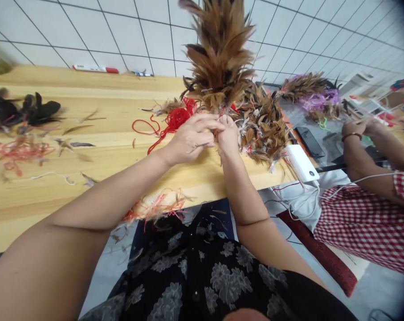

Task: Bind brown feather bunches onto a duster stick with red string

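Observation:
A large brown feather duster (220,53) stretches away from me toward the tiled wall, its lower end between my two hands. My right hand (229,136) is closed around that lower end. Close beside it, my left hand (193,136) has its fingers curled and pinched against my right fingers; whatever they grip is hidden. Just behind my left hand lies a tangle of red string (178,118), with loops trailing over the wooden table (115,93). A heap of loose brown feathers (263,127) sits to the right of my right hand.
Black feathers (41,109) and pink strands (21,151) lie at the left. A red-and-white marker (95,69) rests near the wall. At the right are a white power bank (302,162) with cables, a phone (309,141), and a co-worker's hands (358,128).

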The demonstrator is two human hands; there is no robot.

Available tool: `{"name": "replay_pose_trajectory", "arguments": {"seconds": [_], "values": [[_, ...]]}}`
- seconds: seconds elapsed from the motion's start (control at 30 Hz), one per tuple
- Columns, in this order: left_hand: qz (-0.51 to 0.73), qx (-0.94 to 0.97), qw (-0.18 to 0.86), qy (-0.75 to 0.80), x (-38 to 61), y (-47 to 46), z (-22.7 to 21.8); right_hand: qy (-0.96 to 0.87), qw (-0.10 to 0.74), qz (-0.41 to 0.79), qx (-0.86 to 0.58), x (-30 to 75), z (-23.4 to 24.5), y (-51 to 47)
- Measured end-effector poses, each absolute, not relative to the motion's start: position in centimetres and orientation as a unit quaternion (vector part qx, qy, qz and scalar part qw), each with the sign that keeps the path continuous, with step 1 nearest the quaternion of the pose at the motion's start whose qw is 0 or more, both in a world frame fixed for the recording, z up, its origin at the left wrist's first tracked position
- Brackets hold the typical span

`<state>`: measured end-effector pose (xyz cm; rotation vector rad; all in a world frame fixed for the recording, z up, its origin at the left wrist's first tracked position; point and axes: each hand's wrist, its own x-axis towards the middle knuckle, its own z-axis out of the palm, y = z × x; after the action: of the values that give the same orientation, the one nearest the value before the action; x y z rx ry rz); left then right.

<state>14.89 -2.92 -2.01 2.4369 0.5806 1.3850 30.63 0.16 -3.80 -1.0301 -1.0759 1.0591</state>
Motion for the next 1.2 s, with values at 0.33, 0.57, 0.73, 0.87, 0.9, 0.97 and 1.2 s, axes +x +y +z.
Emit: {"name": "replay_pose_trajectory", "arguments": {"seconds": [0.33, 0.57, 0.73, 0.87, 0.9, 0.97, 1.2], "values": [[0.593, 0.603, 0.493, 0.204, 18.5, -5.4, -2.8, -0.463, 0.592, 0.392, -0.530, 29.7, -4.5, 1.3], [0.550, 0.732, 0.297, 0.272, 16.4, -6.1, -0.4, -0.642, 0.447, 0.118, -0.611, 30.9, -4.0, 0.4], [0.477, 0.825, 0.126, 0.276, 15.1, -6.0, 0.9, -0.714, 0.302, -0.064, -0.628, 31.0, -2.9, -0.5], [0.460, 0.839, -0.015, 0.291, 12.0, -4.3, 2.5, -0.768, 0.237, -0.135, -0.580, 31.7, -2.0, -1.5], [0.451, 0.837, -0.044, 0.307, 10.8, -3.6, 2.9, -0.786, 0.225, -0.145, -0.558, 31.9, -1.8, -2.0], [0.424, 0.833, -0.081, 0.346, 8.3, -2.1, 3.4, -0.819, 0.205, -0.157, -0.512, 32.4, -1.2, -3.1], [0.374, 0.859, 0.102, 0.334, 5.4, 0.0, 2.6, -0.890, 0.176, -0.092, -0.411, 33.4, 3.2, -8.0]]}}
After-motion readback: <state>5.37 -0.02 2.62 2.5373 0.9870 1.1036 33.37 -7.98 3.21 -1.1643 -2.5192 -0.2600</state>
